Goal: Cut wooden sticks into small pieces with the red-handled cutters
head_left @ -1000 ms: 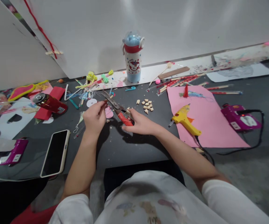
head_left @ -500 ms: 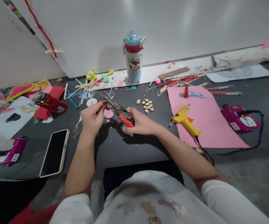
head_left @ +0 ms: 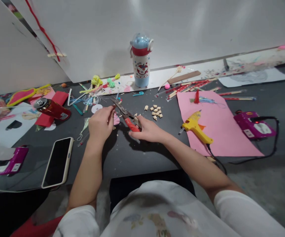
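My right hand (head_left: pixel 149 129) is wrapped round the red handles of a pair of scissors (head_left: pixel 125 116), whose dark metal blades point up and to the left. A small wooden bit seems to show by my right fingers, though I cannot make out whether they hold it. Left of the blades, my left hand (head_left: pixel 101 122) is closed in a pinch, its fingertips close to them; what it holds is hidden. Partly behind that hand lies a pink disc (head_left: pixel 117 119), with a white disc (head_left: pixel 97 108) beyond. Several short wooden pieces (head_left: pixel 155 111) lie right of the scissors.
A yellow glue gun (head_left: pixel 197 127) lies on pink paper (head_left: pixel 227 131), near a purple power strip (head_left: pixel 253 125). At the back stands a water bottle (head_left: pixel 142 65). On the left are a phone (head_left: pixel 58 162) and a tipped red can (head_left: pixel 52 109). Wrapped sticks (head_left: pixel 192 88) lie behind.
My left hand has shifted slightly right and turned, covering more of the pink disc. The scissors have moved a little left in my right hand. Other things stay put.
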A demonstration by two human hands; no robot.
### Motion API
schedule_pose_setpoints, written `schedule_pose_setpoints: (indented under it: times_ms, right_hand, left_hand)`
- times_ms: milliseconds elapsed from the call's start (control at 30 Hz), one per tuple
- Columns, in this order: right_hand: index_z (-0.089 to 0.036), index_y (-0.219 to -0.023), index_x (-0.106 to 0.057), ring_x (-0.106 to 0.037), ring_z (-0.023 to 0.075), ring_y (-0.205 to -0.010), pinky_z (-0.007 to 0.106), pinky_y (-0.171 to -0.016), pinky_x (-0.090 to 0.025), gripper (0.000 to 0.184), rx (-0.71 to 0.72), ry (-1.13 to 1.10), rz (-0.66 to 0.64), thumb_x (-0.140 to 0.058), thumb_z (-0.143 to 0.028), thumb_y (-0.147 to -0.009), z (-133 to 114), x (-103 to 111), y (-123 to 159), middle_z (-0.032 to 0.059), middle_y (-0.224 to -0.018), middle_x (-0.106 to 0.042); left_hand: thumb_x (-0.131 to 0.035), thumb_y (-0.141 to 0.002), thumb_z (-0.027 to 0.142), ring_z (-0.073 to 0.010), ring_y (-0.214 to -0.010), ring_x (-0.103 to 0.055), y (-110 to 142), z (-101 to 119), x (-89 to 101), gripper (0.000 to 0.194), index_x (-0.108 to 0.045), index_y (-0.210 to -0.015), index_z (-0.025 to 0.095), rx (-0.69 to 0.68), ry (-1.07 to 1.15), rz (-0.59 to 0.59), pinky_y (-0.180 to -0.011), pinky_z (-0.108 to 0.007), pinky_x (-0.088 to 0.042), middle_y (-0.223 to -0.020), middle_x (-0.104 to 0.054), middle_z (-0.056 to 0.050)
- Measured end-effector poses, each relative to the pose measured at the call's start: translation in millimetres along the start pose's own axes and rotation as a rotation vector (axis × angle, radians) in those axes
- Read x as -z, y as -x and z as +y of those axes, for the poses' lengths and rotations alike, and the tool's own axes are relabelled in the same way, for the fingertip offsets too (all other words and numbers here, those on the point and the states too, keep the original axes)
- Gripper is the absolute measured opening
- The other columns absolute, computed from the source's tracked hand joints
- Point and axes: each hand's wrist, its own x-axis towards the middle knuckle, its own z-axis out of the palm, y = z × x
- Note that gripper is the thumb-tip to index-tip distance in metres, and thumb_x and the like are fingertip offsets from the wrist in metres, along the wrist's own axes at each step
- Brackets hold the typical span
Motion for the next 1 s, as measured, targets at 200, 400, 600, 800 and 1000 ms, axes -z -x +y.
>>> schedule_pose_setpoints:
  times_ms: [200, 400, 600, 800, 1000]
  right_hand:
    - [-0.018, -0.094, -0.048, -0.057, 0.0205, -0.081, 0.032, -0.069, -0.043, 0.051, -0.054, -0.195, 0.108, -0.056, -0.062, -0.070, 7.1, -6.6, -8.5, 0.0046, -0.088, -0.058]
    - [-0.015, -0.099, -0.051, -0.058, 0.0185, -0.087, 0.031, -0.076, -0.045, 0.042, 0.041, -0.377, 0.064, -0.058, -0.048, -0.074, 5.4, -9.5, -9.9, 0.0058, -0.095, -0.060]
    - [-0.016, -0.108, -0.049, -0.058, 0.0168, -0.080, 0.030, -0.070, -0.045, 0.045, 0.068, -0.329, 0.036, -0.059, -0.043, -0.073, 8.3, -13.1, -12.0, 0.0045, -0.095, -0.060]
    - [-0.016, -0.108, -0.051, -0.058, 0.0180, -0.081, 0.031, -0.071, -0.044, 0.046, 0.056, -0.252, 0.064, -0.057, -0.046, -0.073, 11.3, -14.7, -14.3, 0.0053, -0.093, -0.060]
    - [-0.015, -0.107, -0.051, -0.057, 0.0181, -0.078, 0.031, -0.068, -0.043, 0.047, 0.055, -0.277, 0.068, -0.058, -0.046, -0.071, 11.4, -15.7, -15.2, 0.0057, -0.091, -0.060]
  left_hand:
    - [-0.054, -0.083, 0.040, -0.0215, -0.089, -0.059, 3.2, 17.8, -6.0, 0.023, -0.065, -0.088, 0.020, -0.027, 0.116, 0.064, -0.087, -0.037, -0.041, -0.089, -0.067, -0.008]
    - [-0.054, -0.080, 0.057, -0.0224, -0.101, -0.062, 9.0, 32.7, -28.3, 0.052, -0.058, -0.115, 0.018, 0.251, 0.820, -0.305, -0.085, -0.034, -0.048, -0.112, -0.066, -0.011]
    - [-0.068, -0.070, 0.054, -0.0237, -0.106, -0.062, 8.2, 40.6, -39.0, 0.055, -0.059, -0.111, 0.018, 0.471, 1.138, -0.378, -0.090, -0.036, -0.049, -0.114, -0.066, -0.012]
    - [-0.072, -0.069, 0.047, -0.0200, -0.094, -0.066, 7.5, 41.1, -38.9, 0.046, -0.063, -0.101, 0.016, 0.485, 1.204, -0.322, -0.087, -0.032, -0.050, -0.101, -0.070, -0.010]
    - [-0.073, -0.067, 0.048, -0.0195, -0.089, -0.067, 5.7, 40.8, -39.8, 0.045, -0.065, -0.097, 0.015, 0.456, 1.216, -0.290, -0.082, -0.030, -0.052, -0.093, -0.072, -0.008]
